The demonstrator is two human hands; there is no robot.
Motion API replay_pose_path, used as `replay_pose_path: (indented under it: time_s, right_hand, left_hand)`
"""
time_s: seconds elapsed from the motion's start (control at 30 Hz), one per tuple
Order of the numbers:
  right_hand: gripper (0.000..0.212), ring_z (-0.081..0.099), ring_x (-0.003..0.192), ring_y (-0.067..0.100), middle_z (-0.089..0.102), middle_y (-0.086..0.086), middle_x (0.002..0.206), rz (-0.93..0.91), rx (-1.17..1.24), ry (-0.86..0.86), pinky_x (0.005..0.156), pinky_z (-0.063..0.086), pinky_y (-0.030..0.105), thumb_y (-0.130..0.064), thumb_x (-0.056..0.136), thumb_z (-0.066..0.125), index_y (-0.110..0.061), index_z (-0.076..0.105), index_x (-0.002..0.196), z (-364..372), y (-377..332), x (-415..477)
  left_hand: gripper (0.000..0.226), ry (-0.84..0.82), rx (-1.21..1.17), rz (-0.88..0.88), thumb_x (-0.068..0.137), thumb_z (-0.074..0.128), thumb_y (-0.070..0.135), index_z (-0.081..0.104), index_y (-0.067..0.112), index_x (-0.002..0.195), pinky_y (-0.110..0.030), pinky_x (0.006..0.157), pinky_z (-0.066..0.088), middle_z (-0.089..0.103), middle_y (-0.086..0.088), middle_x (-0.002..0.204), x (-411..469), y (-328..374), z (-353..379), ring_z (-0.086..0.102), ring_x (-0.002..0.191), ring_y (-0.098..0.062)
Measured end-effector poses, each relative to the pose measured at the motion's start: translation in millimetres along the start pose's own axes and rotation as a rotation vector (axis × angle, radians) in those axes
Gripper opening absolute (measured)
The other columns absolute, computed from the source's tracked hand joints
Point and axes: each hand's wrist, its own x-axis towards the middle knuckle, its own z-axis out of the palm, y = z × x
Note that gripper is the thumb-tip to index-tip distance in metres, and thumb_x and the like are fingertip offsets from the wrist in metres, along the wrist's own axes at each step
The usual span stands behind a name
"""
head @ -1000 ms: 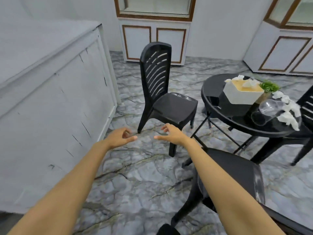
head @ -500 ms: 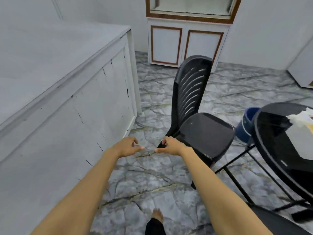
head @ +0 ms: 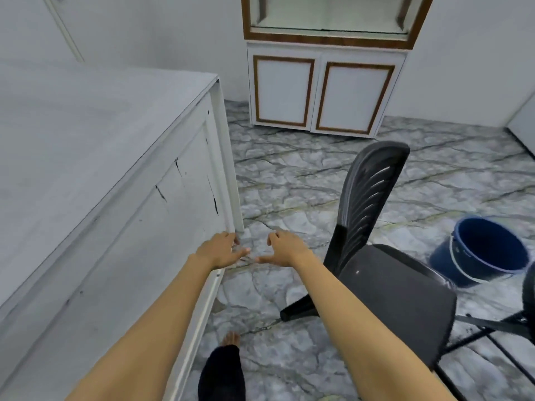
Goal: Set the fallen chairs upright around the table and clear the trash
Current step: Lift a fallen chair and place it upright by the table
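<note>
- Where grey marble floor (head: 289,180) meets a white worktop (head: 86,134) at left, a brown-trimmed cabinet (head: 324,94) backs the room.
- The blue bucket (head: 480,250), half hidden before, now shows whole.
- The upright black chair (head: 399,290) stands just right of the right hand (head: 285,250); it and the left hand (head: 220,253) hold nothing, fingers (head: 272,235) loosely spread.

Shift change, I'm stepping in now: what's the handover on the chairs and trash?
Left hand: open, empty, held out in front.
Right hand: the same.
Black chair stands upright beside the table; blue bucket sits on the floor beyond it.
Done: this chair is up.
Left: trash and other chairs are out of view; check round the table, then clear the trash.
</note>
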Motion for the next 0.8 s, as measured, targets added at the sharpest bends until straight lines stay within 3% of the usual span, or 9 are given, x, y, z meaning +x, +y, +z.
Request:
replay_pose_path:
  time_s: [0.17,0.37,0.5,0.8]
  right_hand:
    - [0.083,0.028,0.138,0.031,0.028,0.015,0.150,0.127,0.024,0.035,0.107,0.033,0.045,-0.064,0.086,0.045,-0.008,0.028,0.144,-62.0,16.1,95.0]
    - [0.076,0.030,0.136,0.030,0.032,0.014,0.147,0.307,0.166,0.101,0.107,0.034,0.045,-0.062,0.088,0.044,-0.008,0.033,0.140,-130.0,68.5,168.0]
    - [0.075,0.031,0.134,0.030,0.034,0.014,0.145,0.380,0.286,0.139,0.108,0.033,0.046,-0.063,0.087,0.044,-0.008,0.036,0.138,-166.6,124.6,208.5]
    - [0.073,0.034,0.132,0.029,0.036,0.012,0.141,0.505,0.468,0.206,0.104,0.038,0.044,-0.065,0.085,0.046,-0.011,0.040,0.134,-263.7,274.6,301.0]
  left_hand:
    - [0.059,-0.040,0.054,0.093,0.090,0.040,0.057,0.045,0.013,0.128,-0.041,0.100,0.040,0.046,-0.010,0.135,111.1,-8.2,-58.9,0.044,0.124,-0.026]
    - [0.060,-0.112,0.128,0.226,0.090,0.040,0.055,0.045,0.009,0.129,-0.037,0.098,0.040,0.047,-0.012,0.136,240.8,18.4,-124.6,0.045,0.123,-0.027]
    - [0.061,-0.173,0.127,0.308,0.089,0.042,0.057,0.045,0.011,0.128,-0.041,0.100,0.042,0.046,-0.013,0.136,326.2,54.0,-147.8,0.047,0.121,-0.028]
    - [0.059,-0.236,0.180,0.435,0.088,0.043,0.059,0.047,0.013,0.124,-0.037,0.094,0.045,0.052,-0.011,0.128,517.5,167.5,-214.0,0.053,0.111,-0.026]
